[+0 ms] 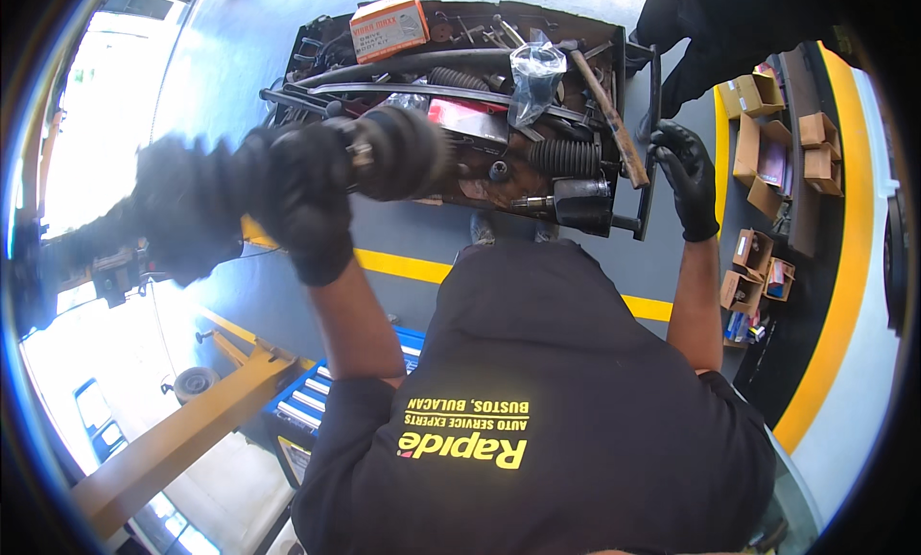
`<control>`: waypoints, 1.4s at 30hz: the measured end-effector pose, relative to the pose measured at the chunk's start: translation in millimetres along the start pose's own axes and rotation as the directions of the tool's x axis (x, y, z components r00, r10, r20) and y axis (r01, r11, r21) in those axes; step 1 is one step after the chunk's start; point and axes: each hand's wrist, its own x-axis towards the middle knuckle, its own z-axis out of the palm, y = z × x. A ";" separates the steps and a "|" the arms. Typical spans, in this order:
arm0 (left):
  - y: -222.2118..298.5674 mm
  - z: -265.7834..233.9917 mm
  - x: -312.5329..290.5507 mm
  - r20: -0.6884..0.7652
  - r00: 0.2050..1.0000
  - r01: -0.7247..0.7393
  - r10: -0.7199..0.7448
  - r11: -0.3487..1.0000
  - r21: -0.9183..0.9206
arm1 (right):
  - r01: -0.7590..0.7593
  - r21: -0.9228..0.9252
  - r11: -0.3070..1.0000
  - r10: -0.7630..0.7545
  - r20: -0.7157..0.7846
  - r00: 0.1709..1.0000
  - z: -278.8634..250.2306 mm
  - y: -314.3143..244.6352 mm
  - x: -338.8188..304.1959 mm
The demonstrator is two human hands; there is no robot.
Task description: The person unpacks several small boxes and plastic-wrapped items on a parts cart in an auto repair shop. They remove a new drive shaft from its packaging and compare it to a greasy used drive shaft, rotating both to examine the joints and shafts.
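Observation:
My left hand (305,192), in a black glove, is closed around a drive shaft (197,205) with ribbed black rubber boots. It is raised at the left of the cart, and motion blurs much of it. One end of the shaft, a dark rounded joint (398,154), reaches over the cart's near left corner. At the cart's right side my right hand (686,176), also gloved in black, has its fingers curled at the dark metal handle (656,90). Inside the cart (614,61) lie a hammer with a worn wooden handle (609,118), a ribbed boot (564,158) and a bagged dark part (537,75).
An orange and white box (389,27), a red and white box (468,123), long bars and small metal parts fill the cart. A person in dark clothing (705,27) stands at the far right. Open cardboard boxes (760,162) line the right. A yellow beam (182,430) crosses the lower left.

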 end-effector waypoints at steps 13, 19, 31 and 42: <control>45.8 -190.4 -86.3 -0.200 0.968 -0.033 0.155 0.861 0.507 | 0.067 -0.135 0.989 -0.035 0.233 0.972 87.6 -8.7 68.7; 39.5 -333.2 -121.1 -0.237 0.952 0.063 0.196 0.629 0.775 | 0.240 -0.270 0.932 -0.110 0.421 0.900 293.8 -25.6 115.9; 45.0 -476.2 -265.6 -0.627 0.770 0.609 -0.119 0.428 0.667 | 0.636 -0.771 -0.037 0.441 0.558 0.703 640.2 47.5 395.7; 27.6 -491.6 -185.6 -0.392 0.892 0.449 -0.225 0.533 0.717 | 0.501 -0.594 0.629 -0.197 0.502 0.842 409.7 -110.0 277.6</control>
